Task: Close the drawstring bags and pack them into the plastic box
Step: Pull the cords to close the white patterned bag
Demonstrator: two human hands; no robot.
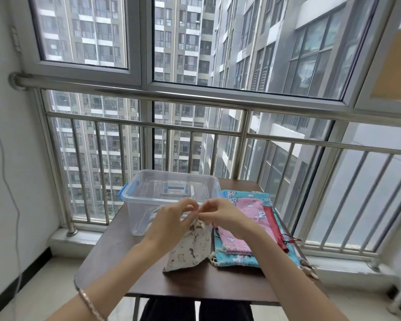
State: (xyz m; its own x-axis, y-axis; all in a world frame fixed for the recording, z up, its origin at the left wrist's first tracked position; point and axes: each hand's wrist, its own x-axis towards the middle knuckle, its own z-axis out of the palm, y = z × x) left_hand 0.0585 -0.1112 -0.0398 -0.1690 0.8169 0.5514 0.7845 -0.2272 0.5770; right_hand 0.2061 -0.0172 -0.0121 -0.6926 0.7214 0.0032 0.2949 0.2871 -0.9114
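A cream drawstring bag (pixel 191 250) printed with small animals stands on the dark table (pixel 116 269), its neck gathered at the top. My left hand (pixel 171 218) and my right hand (pixel 220 213) meet just above that neck, each pinching its drawstring. Behind the hands sits the clear plastic box (pixel 148 198) with blue latches, nothing visible inside it. To the right lies a flat stack of bags: a pink bag (pixel 245 218) on top of a turquoise bag (pixel 248 260), with a red bag (pixel 272 224) along its right side.
A steel railing (pixel 195 98) and large windows stand directly behind the table. The box's lid with a blue handle (pixel 175 189) seems to lie under or behind the box. A white wall with a hanging cord (pixel 8 181) is on the left.
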